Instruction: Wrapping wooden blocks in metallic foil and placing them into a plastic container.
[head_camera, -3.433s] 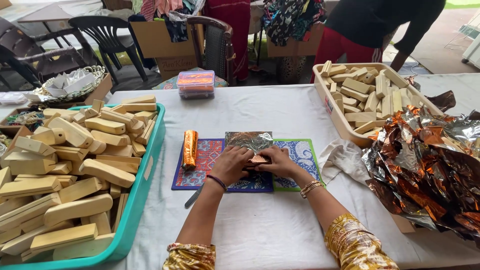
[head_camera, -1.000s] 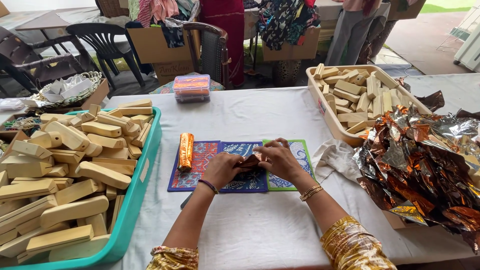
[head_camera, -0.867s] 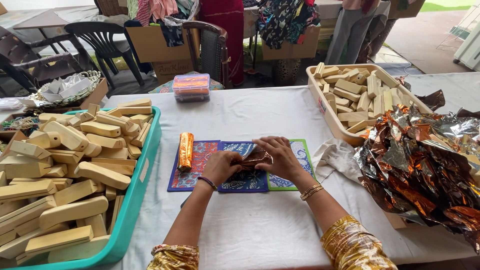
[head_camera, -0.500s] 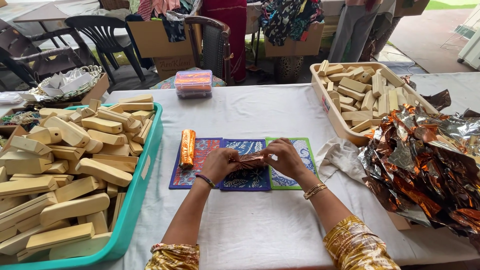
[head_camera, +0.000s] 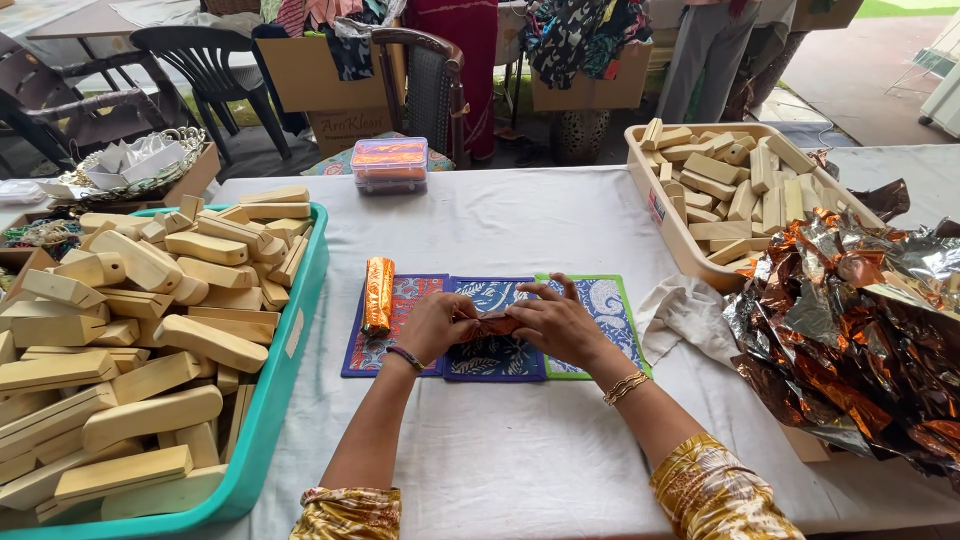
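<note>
Head view: teal tray (head_camera: 290, 380) of blocks sits at the table's left edge; on the centre mat (head_camera: 600, 310), left hand (head_camera: 432, 325) and right hand (head_camera: 556, 322) close on a half-wrapped block (head_camera: 492, 324), folding foil. Tucking its ends seems next.

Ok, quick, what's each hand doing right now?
Left hand: closed on one end of the foil-wrapped block.
Right hand: closed on the block's other end, over the patterned mats.

Teal tub (head_camera: 296, 330) of wooden blocks (head_camera: 150, 330); crumpled foil sheets (head_camera: 850, 330); perhaps a lidded box (head_camera: 390, 165)
</note>
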